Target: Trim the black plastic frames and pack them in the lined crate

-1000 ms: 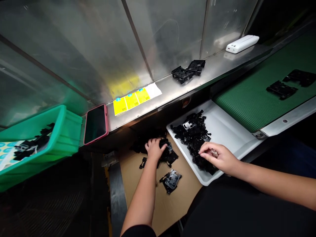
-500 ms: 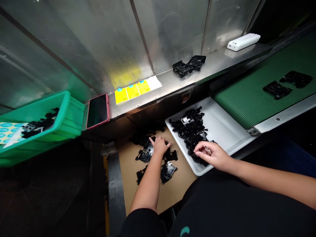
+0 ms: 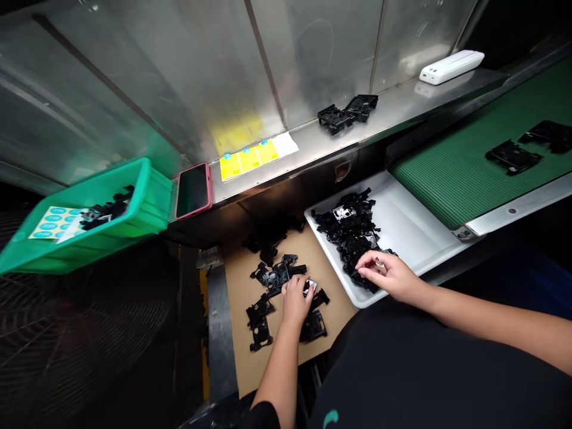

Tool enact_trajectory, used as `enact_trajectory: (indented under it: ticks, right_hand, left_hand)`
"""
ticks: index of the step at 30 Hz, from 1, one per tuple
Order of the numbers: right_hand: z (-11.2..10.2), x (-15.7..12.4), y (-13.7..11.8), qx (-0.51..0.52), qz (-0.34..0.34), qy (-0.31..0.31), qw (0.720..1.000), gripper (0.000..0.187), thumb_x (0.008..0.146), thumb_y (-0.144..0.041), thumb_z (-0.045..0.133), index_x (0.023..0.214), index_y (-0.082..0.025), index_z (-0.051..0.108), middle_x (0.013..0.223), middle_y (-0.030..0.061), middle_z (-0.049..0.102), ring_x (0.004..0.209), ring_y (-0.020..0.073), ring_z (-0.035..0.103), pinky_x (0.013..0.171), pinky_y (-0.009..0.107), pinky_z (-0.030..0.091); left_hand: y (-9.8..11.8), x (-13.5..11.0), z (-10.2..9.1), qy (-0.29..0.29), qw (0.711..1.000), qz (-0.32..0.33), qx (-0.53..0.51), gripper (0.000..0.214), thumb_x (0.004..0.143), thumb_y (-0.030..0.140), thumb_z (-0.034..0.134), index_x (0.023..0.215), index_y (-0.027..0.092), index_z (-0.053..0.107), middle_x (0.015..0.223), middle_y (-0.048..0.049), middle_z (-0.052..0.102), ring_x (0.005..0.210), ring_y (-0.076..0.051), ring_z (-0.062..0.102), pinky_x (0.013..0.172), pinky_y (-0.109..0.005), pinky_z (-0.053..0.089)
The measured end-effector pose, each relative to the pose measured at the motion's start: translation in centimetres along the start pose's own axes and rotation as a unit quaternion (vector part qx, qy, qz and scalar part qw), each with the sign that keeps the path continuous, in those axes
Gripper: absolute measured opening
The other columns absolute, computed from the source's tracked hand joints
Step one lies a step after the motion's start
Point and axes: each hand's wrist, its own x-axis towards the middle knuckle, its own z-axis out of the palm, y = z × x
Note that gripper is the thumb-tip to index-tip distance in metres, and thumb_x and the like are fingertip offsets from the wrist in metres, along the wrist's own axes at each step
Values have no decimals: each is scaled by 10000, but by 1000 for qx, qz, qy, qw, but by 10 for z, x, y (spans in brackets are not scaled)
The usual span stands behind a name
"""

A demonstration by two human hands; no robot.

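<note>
On the brown cardboard [image 3: 286, 345] my left hand [image 3: 296, 298] has its fingers closed on a black plastic part with a silvery patch [image 3: 310, 287]. Other black plastic parts [image 3: 261, 333] lie around it. My right hand [image 3: 393, 279] hovers over the near end of a white tray [image 3: 409, 232], thumb and fingers pinched together. A small pale, shiny piece shows between its fingers, too little of it to name. Beside that hand, a heap of black plastic parts [image 3: 348, 232], a few with silvery plates, fills the tray's left side.
Two black parts [image 3: 335, 119] sit on the metal ledge [image 3: 393, 116], along with a white power bank [image 3: 451, 67], yellow labels [image 3: 249, 159] and a phone [image 3: 193, 190]. A green bin [image 3: 152, 202] stands at left. Black parts [image 3: 513, 156] rest on the green conveyor belt [image 3: 447, 185].
My left hand has moved nearer to me and closed its spread fingers on a black part. The right hand stays pinched over the tray. The view has shifted slightly.
</note>
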Motion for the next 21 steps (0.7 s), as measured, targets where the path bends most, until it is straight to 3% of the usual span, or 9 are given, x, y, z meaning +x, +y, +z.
enact_trajectory:
  ticks: [5,10,13,16,21]
  right_hand:
    - [4,2,0,5,-1,-15,1000,250,973,-472,695,989,-227,741,888,67,717,815,223,664,735,352,569]
    - [12,0,-1,1,-6,-41,999,232,980,-439,684,991,-211,725,866,55,707,797,207,670,735,341,554]
    - [12,-3,-2,-3,-10,-44,999,234,976,-437,691,985,-206,727,856,55,708,771,201,663,713,337,543]
    - [8,-6,-1,-2,-10,-30,1000,247,979,-453,687,986,-209,725,857,59,708,776,205,656,703,337,538]
    - [4,-11,3,0,-5,-12,1000,271,983,-478,679,1013,-212,726,866,62,707,800,212,654,724,343,536]
  left_hand:
    - [-12,58,-11,-20,997,-67,19,456,1003,430,689,1408,230,635,1586,-137,541,1435,-339,540,1196,-620,459]
    - [-29,112,-14,-110,986,-120,19,465,993,436,705,1390,203,644,1519,-138,597,1386,-336,584,1159,-619,492]
    - [-33,112,-13,-137,981,-136,13,425,1001,437,695,1353,202,663,1471,-134,630,1335,-315,619,1130,-588,523]
    - [-41,95,-14,-135,981,-142,-4,423,1001,443,695,1344,197,666,1445,-132,646,1302,-306,640,1112,-576,539]
    - [-80,66,-29,-45,984,-166,-39,417,1016,431,676,1362,199,652,1424,-129,654,1247,-285,668,1062,-537,579]
